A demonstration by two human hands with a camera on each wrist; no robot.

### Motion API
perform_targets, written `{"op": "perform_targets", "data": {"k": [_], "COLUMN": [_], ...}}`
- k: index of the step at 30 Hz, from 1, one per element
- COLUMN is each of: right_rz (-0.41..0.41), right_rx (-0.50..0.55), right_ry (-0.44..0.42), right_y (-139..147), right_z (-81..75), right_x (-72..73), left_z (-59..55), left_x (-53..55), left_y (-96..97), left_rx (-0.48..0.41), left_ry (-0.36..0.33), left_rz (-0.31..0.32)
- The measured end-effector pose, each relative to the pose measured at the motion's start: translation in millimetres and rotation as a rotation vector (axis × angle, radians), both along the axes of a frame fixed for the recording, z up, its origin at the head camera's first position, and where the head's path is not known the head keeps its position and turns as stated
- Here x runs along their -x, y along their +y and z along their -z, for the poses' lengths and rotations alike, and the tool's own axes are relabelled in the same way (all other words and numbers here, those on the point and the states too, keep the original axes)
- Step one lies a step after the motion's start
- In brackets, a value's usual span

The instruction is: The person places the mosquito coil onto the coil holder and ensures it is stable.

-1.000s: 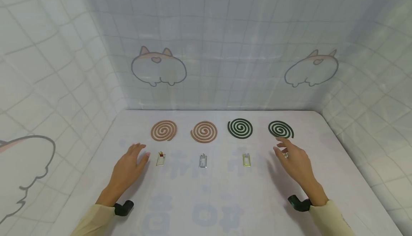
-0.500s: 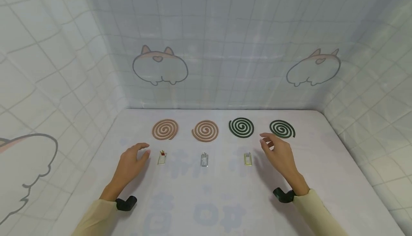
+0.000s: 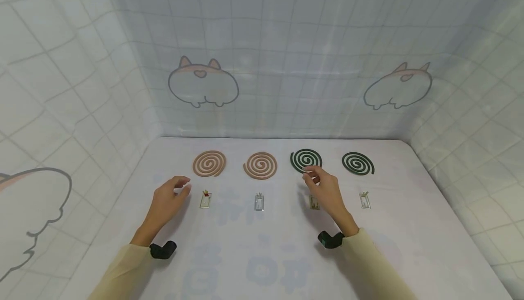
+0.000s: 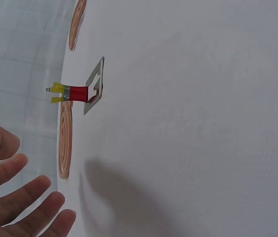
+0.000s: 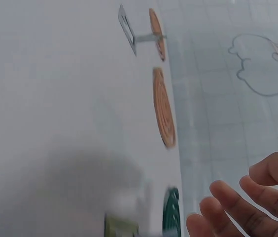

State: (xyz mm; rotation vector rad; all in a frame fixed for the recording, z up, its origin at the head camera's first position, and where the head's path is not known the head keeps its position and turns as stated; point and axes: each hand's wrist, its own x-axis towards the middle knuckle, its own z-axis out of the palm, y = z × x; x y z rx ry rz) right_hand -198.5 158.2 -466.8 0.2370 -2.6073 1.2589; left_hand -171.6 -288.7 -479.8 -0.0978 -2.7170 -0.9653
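Observation:
In the head view my left hand (image 3: pixel 165 202) hovers at the left with relaxed fingers, holding nothing. Nearest it is a small metal coil stand (image 4: pixel 77 94), a flat rectangular frame with an upright red and yellow prong. My right hand (image 3: pixel 329 195), fingers loosely bent and holding nothing, overlaps a gold-toned coil stand (image 3: pixel 314 203) and the lower edge of a green mosquito coil (image 3: pixel 305 159). Between the hands lies a silver stand (image 3: pixel 259 196). Another stand (image 3: pixel 364 195) is to the right of my right hand.
Two brown mosquito coils, the left one (image 3: pixel 209 163) and the inner one (image 3: pixel 260 165), lie along the back of the white table (image 3: pixel 262 232). A second green coil (image 3: pixel 358 163) is at the far right. Patterned curtain walls (image 3: pixel 262 63) enclose the back and sides.
My right hand has swept left, from beside the rightmost stand to over the gold-toned one, uncovering the rightmost stand. My left hand has shifted only slightly.

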Motion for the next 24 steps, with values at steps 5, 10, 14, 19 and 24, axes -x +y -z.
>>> {"op": "perform_targets", "data": {"k": [5, 10, 14, 19, 24], "right_rz": [-0.012, -0.054, -0.112, -0.173, -0.265], "right_rx": [0.002, 0.011, 0.005, 0.003, -0.024], "right_ry": [-0.015, -0.016, -0.028, -0.061, -0.096], "right_y": [-25.9, -49.0, -62.8, -77.0, -93.2], "right_z": [4.1, 5.7, 4.9, 0.1, -6.1], "right_x": [5.5, 8.7, 12.3, 16.6, 22.3], "left_z": [-1.1, -1.4, -3.5, -3.4, -1.6], "left_x": [5.9, 15.2, 21.7, 27.4, 31.4], "left_y": [-2.5, -4.6, -5.1, -7.9, -10.2], "left_rx": [-0.032, -0.056, -0.082, -0.139, -0.166], "left_ry": [-0.024, -0.029, -0.048, -0.125, -0.168], "left_rz": [-0.017, -0.027, -0.028, -0.057, -0.073]}}
